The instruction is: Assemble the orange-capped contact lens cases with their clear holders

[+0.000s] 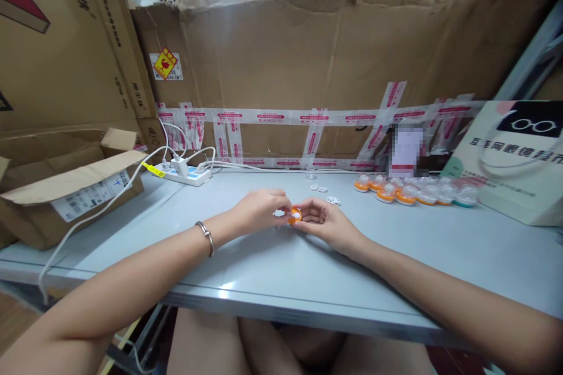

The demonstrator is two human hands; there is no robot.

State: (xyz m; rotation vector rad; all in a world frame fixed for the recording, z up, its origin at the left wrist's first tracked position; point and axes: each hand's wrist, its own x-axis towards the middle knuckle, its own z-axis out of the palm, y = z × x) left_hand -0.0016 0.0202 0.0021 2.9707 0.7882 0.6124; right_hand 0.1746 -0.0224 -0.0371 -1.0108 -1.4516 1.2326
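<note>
My right hand (328, 220) holds a small round orange piece with a white middle (295, 216) between thumb and fingers, just above the table. My left hand (264, 211) is closed in a pinch at the left edge of that piece. Something pale shows under its fingers, too small to make out. Small white plastic parts (333, 200) lie beyond my right hand, with more white bits (318, 188) behind them. Several clear-domed pieces with orange bases (405, 195) stand together at the back right, one with a green base (465, 196).
A power strip (187, 174) with plugs and white cables sits at the back left. Beside it is an open cardboard box (88, 187). A large taped carton (272, 58) walls off the back. At the right stands a pale paper bag (514, 170). A small clear object (310, 174) stands near the carton.
</note>
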